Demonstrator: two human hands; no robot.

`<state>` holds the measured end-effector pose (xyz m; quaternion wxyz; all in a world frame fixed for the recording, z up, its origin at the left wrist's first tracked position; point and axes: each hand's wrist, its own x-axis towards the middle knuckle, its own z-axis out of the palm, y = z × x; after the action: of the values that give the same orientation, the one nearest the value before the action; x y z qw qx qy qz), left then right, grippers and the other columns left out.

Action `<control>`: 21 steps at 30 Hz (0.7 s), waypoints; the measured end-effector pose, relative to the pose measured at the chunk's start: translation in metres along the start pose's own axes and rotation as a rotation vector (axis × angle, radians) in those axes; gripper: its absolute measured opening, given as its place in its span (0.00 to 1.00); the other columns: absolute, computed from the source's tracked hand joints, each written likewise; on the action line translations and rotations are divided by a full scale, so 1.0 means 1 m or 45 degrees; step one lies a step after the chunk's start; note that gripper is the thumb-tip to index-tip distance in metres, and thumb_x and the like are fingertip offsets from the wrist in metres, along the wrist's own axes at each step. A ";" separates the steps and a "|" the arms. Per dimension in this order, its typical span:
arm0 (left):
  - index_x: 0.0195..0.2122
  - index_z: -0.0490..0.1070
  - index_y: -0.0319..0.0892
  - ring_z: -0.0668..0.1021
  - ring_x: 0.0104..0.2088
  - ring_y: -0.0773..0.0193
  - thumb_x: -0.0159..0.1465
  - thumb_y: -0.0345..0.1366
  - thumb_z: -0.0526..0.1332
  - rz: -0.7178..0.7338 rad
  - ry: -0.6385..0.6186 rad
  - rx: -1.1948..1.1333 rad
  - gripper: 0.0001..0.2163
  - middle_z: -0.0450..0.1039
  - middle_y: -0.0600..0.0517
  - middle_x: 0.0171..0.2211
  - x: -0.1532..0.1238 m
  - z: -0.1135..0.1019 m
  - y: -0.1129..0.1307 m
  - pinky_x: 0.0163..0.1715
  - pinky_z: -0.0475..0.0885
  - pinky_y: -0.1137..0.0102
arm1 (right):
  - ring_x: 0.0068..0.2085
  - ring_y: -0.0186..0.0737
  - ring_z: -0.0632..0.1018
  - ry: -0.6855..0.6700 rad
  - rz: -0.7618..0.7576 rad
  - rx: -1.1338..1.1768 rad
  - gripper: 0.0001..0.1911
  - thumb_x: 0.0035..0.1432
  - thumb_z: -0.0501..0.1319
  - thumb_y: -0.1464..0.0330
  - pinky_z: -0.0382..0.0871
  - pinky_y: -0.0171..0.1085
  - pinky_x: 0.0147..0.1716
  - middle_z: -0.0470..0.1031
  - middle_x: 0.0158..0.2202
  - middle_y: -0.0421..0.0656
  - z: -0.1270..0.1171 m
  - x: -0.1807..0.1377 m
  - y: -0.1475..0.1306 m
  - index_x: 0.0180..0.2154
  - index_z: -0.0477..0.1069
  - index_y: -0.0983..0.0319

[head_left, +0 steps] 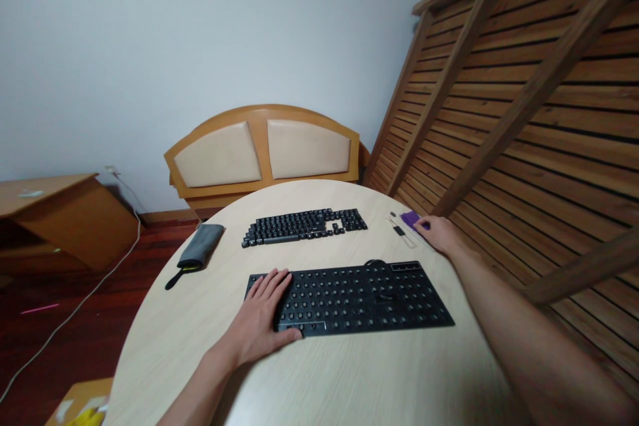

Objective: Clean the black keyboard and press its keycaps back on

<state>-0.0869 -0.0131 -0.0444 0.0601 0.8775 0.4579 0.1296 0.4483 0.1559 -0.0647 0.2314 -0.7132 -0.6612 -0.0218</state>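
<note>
A black keyboard base (pixel 359 299) with its keycaps taken off lies on the round pale table (pixel 319 373). My left hand (pixel 262 319) rests flat on its left end, fingers stretched out. Behind it the removed black keycaps (pixel 304 225) are laid out in rows. My right hand (pixel 439 234) reaches to the table's far right, its fingers closed on a small purple tool (pixel 412 218). Beside it lie small dark pieces and a thin brush-like stick (pixel 399 231).
A grey pouch (pixel 201 246) with a black strap lies at the table's left. A wooden headboard (pixel 264 150) leans on the wall behind; a slatted bed frame (pixel 524 113) stands at the right. A wooden cabinet (pixel 60 213) and white cable (pixel 74 306) are at left.
</note>
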 end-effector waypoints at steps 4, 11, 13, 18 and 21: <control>0.72 0.44 0.46 0.57 0.68 0.38 0.59 0.65 0.60 -0.001 0.012 0.003 0.48 0.50 0.43 0.71 0.000 0.000 0.000 0.65 0.56 0.43 | 0.36 0.49 0.80 0.003 0.041 -0.017 0.15 0.57 0.59 0.58 0.72 0.41 0.35 0.83 0.35 0.49 -0.004 0.001 -0.004 0.36 0.81 0.59; 0.72 0.45 0.46 0.57 0.68 0.39 0.59 0.66 0.60 -0.021 -0.013 0.006 0.47 0.50 0.43 0.71 0.001 -0.002 0.003 0.65 0.56 0.43 | 0.39 0.48 0.80 -0.063 -0.082 0.050 0.15 0.58 0.59 0.59 0.72 0.40 0.41 0.83 0.39 0.48 -0.011 0.001 -0.006 0.36 0.80 0.59; 0.72 0.45 0.45 0.57 0.68 0.39 0.59 0.66 0.59 -0.018 -0.016 0.009 0.47 0.50 0.43 0.71 0.001 -0.002 0.002 0.65 0.56 0.43 | 0.41 0.48 0.80 -0.094 -0.137 0.074 0.13 0.56 0.60 0.60 0.72 0.41 0.44 0.83 0.41 0.47 -0.011 0.000 -0.006 0.36 0.80 0.59; 0.72 0.45 0.45 0.57 0.68 0.39 0.59 0.66 0.59 -0.011 -0.007 0.010 0.47 0.51 0.43 0.71 0.001 -0.002 0.002 0.65 0.56 0.43 | 0.47 0.49 0.79 -0.148 -0.223 0.151 0.15 0.58 0.59 0.59 0.70 0.43 0.50 0.81 0.47 0.47 -0.009 -0.004 -0.002 0.41 0.79 0.59; 0.72 0.45 0.45 0.57 0.68 0.39 0.59 0.66 0.59 -0.018 -0.008 0.009 0.47 0.51 0.42 0.70 0.001 -0.002 0.002 0.65 0.56 0.43 | 0.47 0.49 0.80 -0.171 -0.210 0.189 0.16 0.59 0.58 0.59 0.71 0.44 0.51 0.81 0.47 0.46 -0.006 -0.005 -0.002 0.41 0.80 0.58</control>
<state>-0.0848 -0.0135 -0.0418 0.0594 0.8749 0.4642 0.1248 0.4471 0.1495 -0.0600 0.2362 -0.6372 -0.7315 0.0561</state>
